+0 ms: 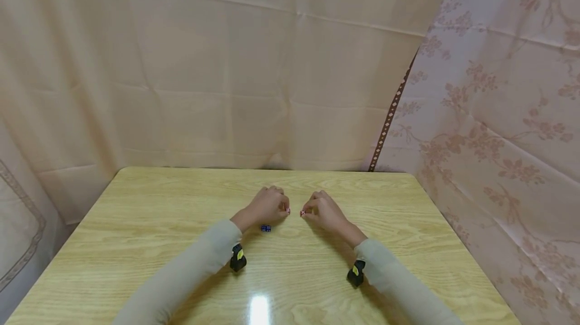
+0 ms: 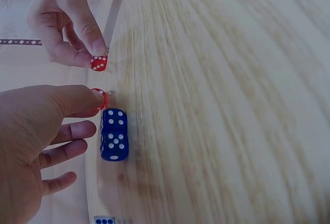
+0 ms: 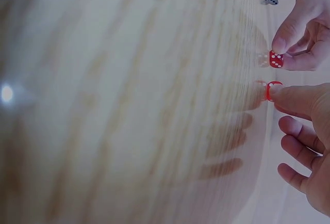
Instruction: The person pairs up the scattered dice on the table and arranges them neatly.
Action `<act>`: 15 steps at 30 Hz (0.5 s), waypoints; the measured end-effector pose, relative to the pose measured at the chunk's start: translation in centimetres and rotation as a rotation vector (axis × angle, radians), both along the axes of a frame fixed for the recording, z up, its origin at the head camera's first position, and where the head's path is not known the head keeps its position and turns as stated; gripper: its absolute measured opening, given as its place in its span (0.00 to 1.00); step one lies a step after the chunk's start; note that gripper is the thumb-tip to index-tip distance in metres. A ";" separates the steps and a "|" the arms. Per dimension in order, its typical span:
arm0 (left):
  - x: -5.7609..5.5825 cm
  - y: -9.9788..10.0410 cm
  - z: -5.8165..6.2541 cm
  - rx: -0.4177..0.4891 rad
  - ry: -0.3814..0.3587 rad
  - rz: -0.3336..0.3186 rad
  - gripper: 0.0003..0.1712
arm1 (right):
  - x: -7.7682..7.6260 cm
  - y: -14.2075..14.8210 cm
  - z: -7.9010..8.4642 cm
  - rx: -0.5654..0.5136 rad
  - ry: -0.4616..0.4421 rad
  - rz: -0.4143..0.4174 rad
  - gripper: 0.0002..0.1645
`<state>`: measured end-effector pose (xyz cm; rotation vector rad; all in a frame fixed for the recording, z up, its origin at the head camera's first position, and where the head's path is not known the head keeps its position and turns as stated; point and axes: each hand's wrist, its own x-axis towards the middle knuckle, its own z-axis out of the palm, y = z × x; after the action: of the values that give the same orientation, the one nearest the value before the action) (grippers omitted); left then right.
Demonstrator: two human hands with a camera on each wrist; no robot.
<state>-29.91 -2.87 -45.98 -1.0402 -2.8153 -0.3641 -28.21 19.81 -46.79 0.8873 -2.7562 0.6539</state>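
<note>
My left hand (image 1: 266,206) pinches a red die (image 1: 287,210) with white pips between thumb and finger, low over the table. Facing it across a small gap, my right hand (image 1: 327,213) pinches a second red die (image 1: 302,213) the same way. In the left wrist view the thumb covers most of the left hand's die, while the right hand's die (image 2: 99,63) shows its pips. Two blue dice (image 2: 114,133) with white pips stand side by side, touching, near the left hand. At the lower edge of that view, a whitish die (image 2: 104,220) with blue pips is partly cut off.
The wood-grain table (image 1: 290,274) stretches around both hands, with a bright light reflection near its front. A beige curtain (image 1: 226,73) hangs behind the back edge, and a flowered cloth (image 1: 507,113) hangs at the right. A small black device (image 1: 237,258) sits at each wrist.
</note>
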 end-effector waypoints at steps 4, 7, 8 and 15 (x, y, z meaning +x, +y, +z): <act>0.1 0.3 -0.1 0.009 0.010 -0.014 0.06 | 0.1 0.0 -0.1 -0.004 -0.006 -0.008 0.03; 0.2 0.5 -0.2 0.015 0.001 -0.014 0.06 | 0.1 0.0 -0.1 -0.011 -0.006 -0.005 0.02; 0.2 0.5 -0.2 0.019 -0.003 -0.015 0.06 | 0.1 0.0 -0.1 -0.013 -0.006 -0.004 0.03; 0.3 0.9 -0.2 0.015 -0.013 -0.008 0.06 | 0.1 0.0 0.0 -0.014 -0.013 -0.004 0.03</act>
<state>-29.61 -1.94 -46.21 -1.0508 -2.8158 -0.3941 -28.11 19.83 -46.83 0.8770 -2.7606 0.6803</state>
